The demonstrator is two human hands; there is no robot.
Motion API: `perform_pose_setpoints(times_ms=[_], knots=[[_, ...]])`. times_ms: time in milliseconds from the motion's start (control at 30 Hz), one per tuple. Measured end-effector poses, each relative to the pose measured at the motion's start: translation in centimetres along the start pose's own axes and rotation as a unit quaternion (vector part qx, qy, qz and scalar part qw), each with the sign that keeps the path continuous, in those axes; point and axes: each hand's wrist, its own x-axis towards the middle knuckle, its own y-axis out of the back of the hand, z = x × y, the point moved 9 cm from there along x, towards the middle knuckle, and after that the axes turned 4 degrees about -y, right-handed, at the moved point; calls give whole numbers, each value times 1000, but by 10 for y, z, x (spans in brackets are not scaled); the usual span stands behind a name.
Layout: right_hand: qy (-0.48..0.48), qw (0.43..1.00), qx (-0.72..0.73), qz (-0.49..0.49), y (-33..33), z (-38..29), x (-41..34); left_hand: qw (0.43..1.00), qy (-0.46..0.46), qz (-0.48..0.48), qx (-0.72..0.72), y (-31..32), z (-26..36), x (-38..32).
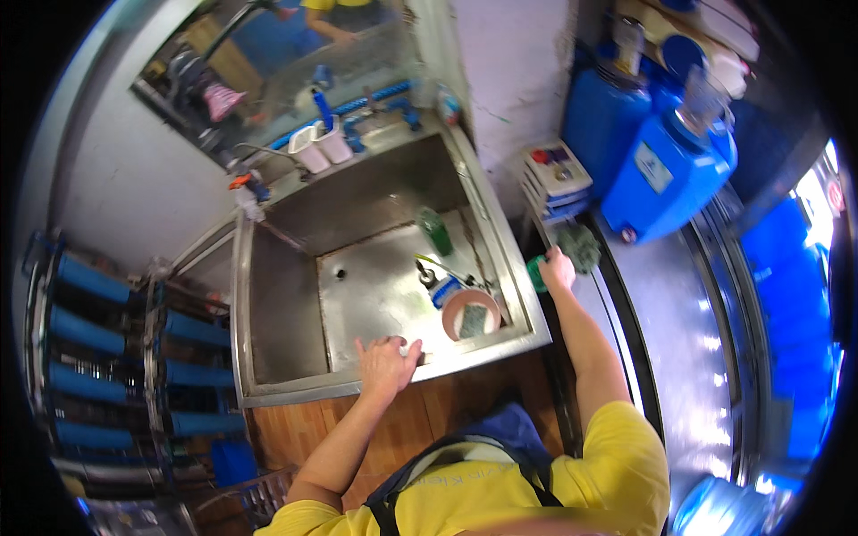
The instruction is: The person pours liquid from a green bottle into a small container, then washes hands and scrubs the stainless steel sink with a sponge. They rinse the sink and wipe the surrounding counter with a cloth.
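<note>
My right hand [558, 269] is closed on a green object [537, 273] to the right of the sink, beside a grey-green cloth or mesh bundle [579, 248]. What the green object is, I cannot tell. My left hand [389, 365] is over the front rim of the stainless steel sink [469, 358]; a small pale spot shows between its thumb and fingers, and I cannot tell if it holds something. In the basin a bottle of green liquid [436, 231] stands or lies near a blue-and-white container [445, 292]. A pinkish round bowl [452, 313] holds a grey-green scouring pad [474, 321].
A faucet [249, 197] reaches over the sink's left side. White holders [332, 144] stand on the back ledge. Blue jugs [670, 177] and stacked containers [556, 177] are at the right, by a metal counter [677, 321]. Racks with blue panels [90, 328] stand left.
</note>
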Motion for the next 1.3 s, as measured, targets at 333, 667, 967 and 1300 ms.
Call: perform_pose_setpoints(times_ms=[333,667,967,1300], knots=[[89,993,53,-51,-182,57,52,997,-3,78,1,-2,-12,-8],[-36,980,-9,-193,-331,162,74,999,32,-20,-33,-14,-9,-2],[-86,974,16,-209,-376,208,76,997,58,-35,-25,-18,-8,-3],[-80,940,242,-229,-314,181,41,998,51,-16,-14,-6,-12,1]])
